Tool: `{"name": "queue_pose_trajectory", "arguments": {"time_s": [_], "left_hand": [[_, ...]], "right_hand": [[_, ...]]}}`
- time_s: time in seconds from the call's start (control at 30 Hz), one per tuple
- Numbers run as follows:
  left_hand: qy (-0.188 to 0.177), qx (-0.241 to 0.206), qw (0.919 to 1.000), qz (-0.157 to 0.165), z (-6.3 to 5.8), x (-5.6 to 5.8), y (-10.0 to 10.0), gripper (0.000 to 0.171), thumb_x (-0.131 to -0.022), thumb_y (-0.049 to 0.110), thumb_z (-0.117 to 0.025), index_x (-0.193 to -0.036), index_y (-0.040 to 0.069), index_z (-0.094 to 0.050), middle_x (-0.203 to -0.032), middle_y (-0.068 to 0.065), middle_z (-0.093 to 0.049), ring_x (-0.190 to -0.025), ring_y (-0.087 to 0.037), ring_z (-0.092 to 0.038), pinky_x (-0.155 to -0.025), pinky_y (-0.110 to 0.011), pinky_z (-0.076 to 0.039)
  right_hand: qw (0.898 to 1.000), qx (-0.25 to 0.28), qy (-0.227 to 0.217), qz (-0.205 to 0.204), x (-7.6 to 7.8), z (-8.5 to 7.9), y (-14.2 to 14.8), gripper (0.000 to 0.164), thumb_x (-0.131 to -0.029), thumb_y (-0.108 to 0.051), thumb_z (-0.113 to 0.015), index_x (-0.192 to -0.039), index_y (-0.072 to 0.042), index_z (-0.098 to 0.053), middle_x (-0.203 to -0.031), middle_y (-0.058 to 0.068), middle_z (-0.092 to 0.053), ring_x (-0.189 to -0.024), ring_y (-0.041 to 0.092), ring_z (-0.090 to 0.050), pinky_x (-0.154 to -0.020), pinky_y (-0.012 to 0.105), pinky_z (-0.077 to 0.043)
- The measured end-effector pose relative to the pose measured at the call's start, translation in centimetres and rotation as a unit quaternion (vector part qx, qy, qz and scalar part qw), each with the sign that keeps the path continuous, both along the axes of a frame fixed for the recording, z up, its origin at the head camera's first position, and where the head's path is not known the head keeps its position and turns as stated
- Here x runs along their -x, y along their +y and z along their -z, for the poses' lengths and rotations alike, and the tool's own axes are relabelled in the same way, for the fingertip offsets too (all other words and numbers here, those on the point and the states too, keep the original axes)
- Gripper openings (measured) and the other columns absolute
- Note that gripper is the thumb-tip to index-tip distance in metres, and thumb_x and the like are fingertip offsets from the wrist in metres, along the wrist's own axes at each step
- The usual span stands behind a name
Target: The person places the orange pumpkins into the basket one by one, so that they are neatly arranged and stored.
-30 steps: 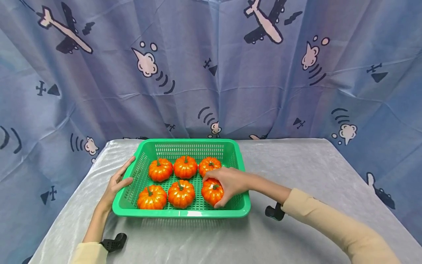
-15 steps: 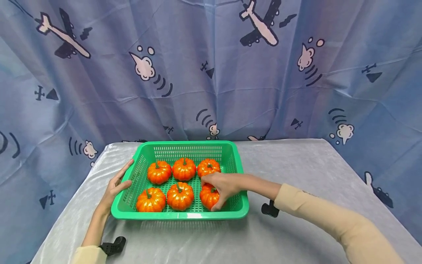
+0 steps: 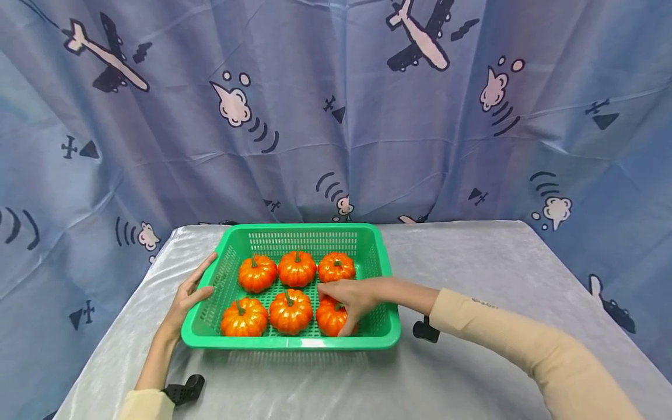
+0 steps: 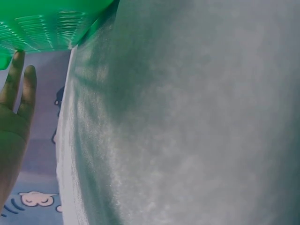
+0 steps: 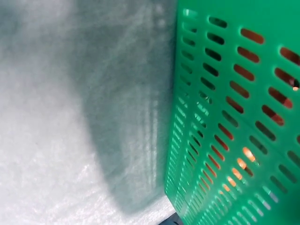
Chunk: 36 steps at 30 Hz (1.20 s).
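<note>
A green plastic basket with slotted walls holds several shiny orange pumpkins in two rows of three. My right hand reaches over the basket's right side and grips the front-right pumpkin, its thumb on the near side. Close behind that hand is the back-right pumpkin. The middle front pumpkin stands just to the left. Against the basket's left wall rests my left hand, with fingers extended. In the left wrist view, two straight fingers of the left hand reach up to the basket. The basket wall hides the right hand in the right wrist view.
A pale grey cloth covers the table under the basket. Behind it hangs a blue curtain with airplane prints. Black cameras are strapped to both wrists.
My right hand has shifted slightly to the left with the front-right pumpkin, nearer the middle front one. My left hand stays at the basket's left side. The head view has shifted a little.
</note>
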State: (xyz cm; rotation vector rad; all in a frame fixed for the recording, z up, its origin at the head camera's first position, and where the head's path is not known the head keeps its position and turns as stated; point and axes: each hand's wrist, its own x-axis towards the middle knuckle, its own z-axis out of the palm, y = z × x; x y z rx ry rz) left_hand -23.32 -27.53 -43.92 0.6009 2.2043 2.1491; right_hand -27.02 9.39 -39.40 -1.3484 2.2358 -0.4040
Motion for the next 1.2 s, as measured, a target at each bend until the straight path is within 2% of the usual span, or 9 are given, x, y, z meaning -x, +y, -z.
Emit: {"name": "queue_pose_trajectory", "arguments": {"time_s": [0.13,0.33,0.7,0.87,1.0,1.1,1.2], "left_hand": [[0.002,0.000,1.0000,-0.001,-0.2,0.1,0.1,0.061,-0.096,0.001,-0.039,-0.153,0.008,-0.020,-0.156,-0.006,-0.024,-0.119,-0.007,-0.052,-0.087,-0.028,-0.051],[0.005,0.000,1.0000,0.001,-0.4,0.1,0.3,0.060,-0.096,0.001,-0.039,-0.153,0.008,-0.022,-0.156,-0.005,-0.025,-0.120,-0.007,-0.050,-0.088,-0.027,-0.051],[0.008,0.032,0.9994,-0.007,-0.5,0.2,0.0,0.058,-0.096,0.003,-0.042,-0.152,0.007,-0.026,-0.148,0.002,-0.035,-0.116,-0.006,-0.053,-0.086,-0.023,-0.051],[0.012,0.050,0.9986,-0.004,-0.4,0.3,-0.4,0.058,-0.097,0.003,-0.043,-0.152,0.007,-0.025,-0.151,0.000,-0.033,-0.115,-0.004,-0.053,-0.086,-0.021,-0.050],[0.025,0.113,0.9933,0.000,-0.8,0.6,-0.9,0.061,-0.097,0.005,-0.045,-0.154,0.009,-0.021,-0.158,-0.010,-0.019,-0.128,-0.002,-0.041,-0.088,-0.017,-0.046],[0.009,0.182,0.9832,0.002,-1.5,0.8,-1.5,0.065,-0.099,0.011,-0.047,-0.155,0.016,-0.014,-0.160,-0.013,-0.006,-0.140,-0.017,-0.026,-0.091,-0.016,-0.041],[-0.047,0.208,0.9768,0.023,-2.2,0.9,-2.3,0.066,-0.102,0.021,-0.044,-0.155,0.023,-0.006,-0.160,-0.010,0.005,-0.143,-0.036,-0.008,-0.105,-0.034,-0.034]], "right_hand": [[0.999,0.002,-0.029,0.018,0.1,-0.1,0.1,0.061,-0.069,-0.031,-0.087,-0.108,-0.014,-0.043,-0.092,-0.007,-0.049,-0.079,0.007,-0.047,-0.071,0.018,-0.044],[0.998,-0.024,-0.038,0.044,0.2,-0.2,0.3,0.074,-0.064,-0.028,-0.090,-0.118,-0.016,-0.041,-0.105,-0.007,-0.050,-0.097,0.009,-0.048,-0.087,0.021,-0.043],[0.996,-0.067,-0.038,0.044,-0.1,-0.4,0.2,0.095,-0.059,-0.023,-0.093,-0.136,-0.022,-0.037,-0.134,-0.002,-0.047,-0.117,0.008,-0.046,-0.101,0.027,-0.040],[0.995,-0.071,-0.045,0.044,-0.4,-1.4,0.6,0.104,-0.060,-0.023,-0.093,-0.145,-0.023,-0.033,-0.144,0.002,-0.042,-0.127,0.012,-0.041,-0.105,0.030,-0.037],[0.996,-0.043,-0.047,0.054,-0.9,-3.5,1.5,0.104,-0.063,-0.027,-0.091,-0.149,-0.019,-0.033,-0.150,0.002,-0.037,-0.135,0.016,-0.034,-0.110,0.036,-0.031],[0.996,0.010,-0.034,0.078,-1.3,-5.5,3.0,0.094,-0.070,-0.030,-0.086,-0.148,-0.015,-0.035,-0.151,0.002,-0.036,-0.138,0.020,-0.031,-0.111,0.042,-0.029],[0.989,0.078,-0.010,0.125,-1.9,-6.7,5.0,0.078,-0.082,-0.036,-0.076,-0.146,-0.012,-0.040,-0.149,0.004,-0.040,-0.137,0.024,-0.034,-0.110,0.046,-0.031]]}}
